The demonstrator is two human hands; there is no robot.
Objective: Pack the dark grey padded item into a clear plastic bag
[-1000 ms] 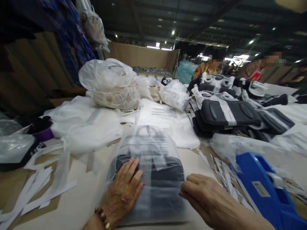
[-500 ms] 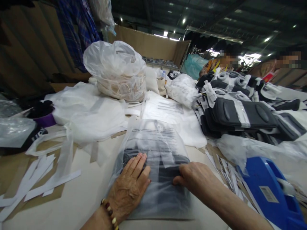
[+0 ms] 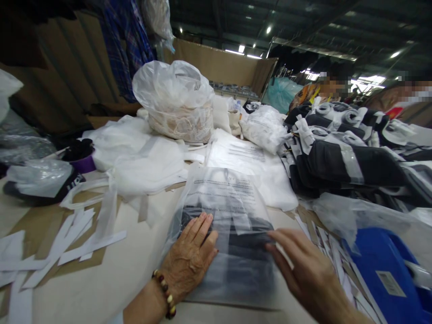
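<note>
A frosted plastic bag (image 3: 219, 191) with printed text lies on the table in front of me. Inside it shows a dark folded item (image 3: 245, 265), its kind blurred by the plastic. My left hand (image 3: 191, 254) rests flat on the bag's left half, fingers stretched out, a bead bracelet on the wrist. At the bag's right edge is my right hand (image 3: 308, 265), slightly smeared by motion. Its fingers are extended, with a gap between them and the thumb, and the fingertips are at the plastic. Nothing shows in its grasp.
White printed bags (image 3: 249, 157) lie behind. A big knotted plastic bag (image 3: 175, 108) stands at the back. Stacked black cases (image 3: 357, 162) and a blue plastic container (image 3: 378, 270) sit to the right. Paper strips (image 3: 60, 252) are scattered left. People are visible at the back right.
My right hand has moved right toward the bag's edge, and its curled fingers have straightened and spread. The left hand stays on the bag. The whole view has shifted slightly.
</note>
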